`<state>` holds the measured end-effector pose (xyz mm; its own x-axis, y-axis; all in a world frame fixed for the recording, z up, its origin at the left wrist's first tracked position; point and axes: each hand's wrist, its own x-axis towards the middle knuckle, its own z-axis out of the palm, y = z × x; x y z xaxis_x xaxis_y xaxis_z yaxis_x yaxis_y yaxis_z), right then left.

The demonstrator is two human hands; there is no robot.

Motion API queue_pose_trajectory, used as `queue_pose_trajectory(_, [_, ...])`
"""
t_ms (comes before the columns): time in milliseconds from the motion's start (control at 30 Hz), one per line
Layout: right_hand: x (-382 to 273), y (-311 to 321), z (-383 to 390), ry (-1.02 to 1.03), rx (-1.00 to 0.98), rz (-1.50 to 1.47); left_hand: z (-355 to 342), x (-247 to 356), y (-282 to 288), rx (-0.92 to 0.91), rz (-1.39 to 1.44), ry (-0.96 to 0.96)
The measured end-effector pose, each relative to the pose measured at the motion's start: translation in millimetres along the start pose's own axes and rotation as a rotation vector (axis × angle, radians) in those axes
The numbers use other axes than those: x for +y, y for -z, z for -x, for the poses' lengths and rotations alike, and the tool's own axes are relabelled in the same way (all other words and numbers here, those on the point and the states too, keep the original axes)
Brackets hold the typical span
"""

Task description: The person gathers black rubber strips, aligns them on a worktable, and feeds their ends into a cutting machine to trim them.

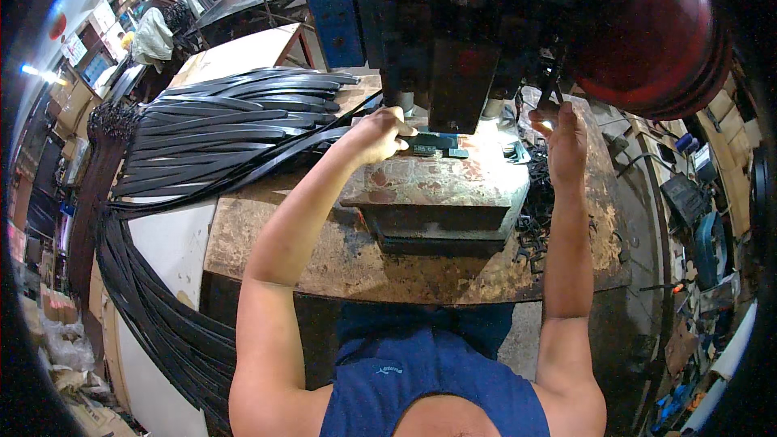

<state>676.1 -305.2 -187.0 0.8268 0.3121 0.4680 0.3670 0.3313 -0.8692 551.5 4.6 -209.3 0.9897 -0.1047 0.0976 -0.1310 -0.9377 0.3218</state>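
- The block point(433, 186) stands on the bench point(279, 267), before the person.
- The press point(453, 40) rises over the block's far part, the wheel point(647, 28) at its right.
- The metal tool point(437, 143) sits on top of the block, under the press.
- The straps point(235, 113) lie left of the block, a second bundle of straps point(158, 311) running down past the bench's left end.
- The left hand point(376, 136) is between the straps and the metal tool.
- The scraps point(534, 214) lie on the bench, right of the block.
- The right hand point(568, 150) is beyond them, at the lever point(552, 85).
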Motion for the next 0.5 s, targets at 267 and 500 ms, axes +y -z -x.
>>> queue_pose_trajectory(267, [-1.9,-4.7,1.0,0.009,0.037,0.063,0.2,-3.1,-1.1,-0.002,-0.014,-0.021])
queue_pose_trajectory(500, [6.1,0.2,-2.8,0.015,0.051,0.111,-3.3,-0.2,-1.6,-0.019,-0.017,-0.011])
